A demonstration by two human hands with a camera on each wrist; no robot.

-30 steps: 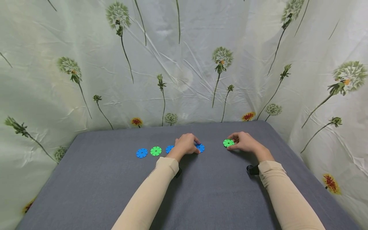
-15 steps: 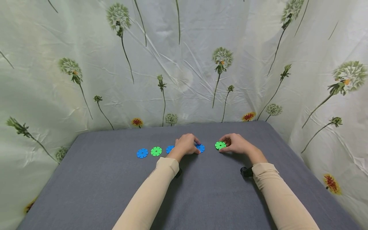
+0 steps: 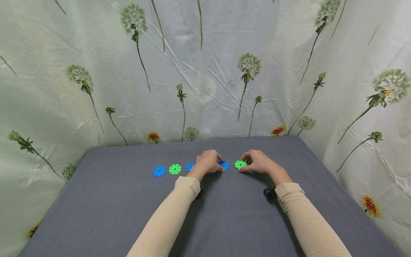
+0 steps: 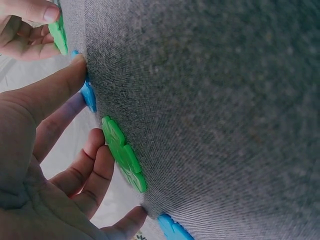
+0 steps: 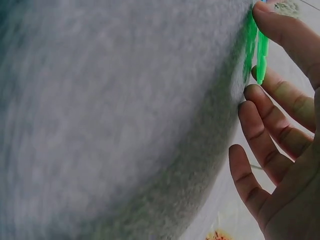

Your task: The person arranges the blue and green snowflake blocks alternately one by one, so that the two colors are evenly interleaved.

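In the head view my left hand (image 3: 207,162) holds a blue notched plastic disc (image 3: 226,165) flat on the cloth between thumb and index finger. My right hand (image 3: 258,162) pinches a green notched disc (image 3: 240,164) by its edges, just right of that blue one with a small gap between. In the right wrist view this green disc (image 5: 262,57) looks slightly raised off the cloth. Another green disc (image 4: 122,155) lies below the left hand's curled fingers in the left wrist view; the hand hides it from the head camera.
Leftward, the row continues with a partly covered blue disc (image 3: 190,166), a green disc (image 3: 174,169) and a blue disc (image 3: 159,171). A grey cloth (image 3: 112,207) covers the table. Behind it hangs a white curtain (image 3: 212,71) with a dandelion print.
My right hand has carried the green disc leftward and down, close to the blue disc under the left hand. The left hand has stayed in place.
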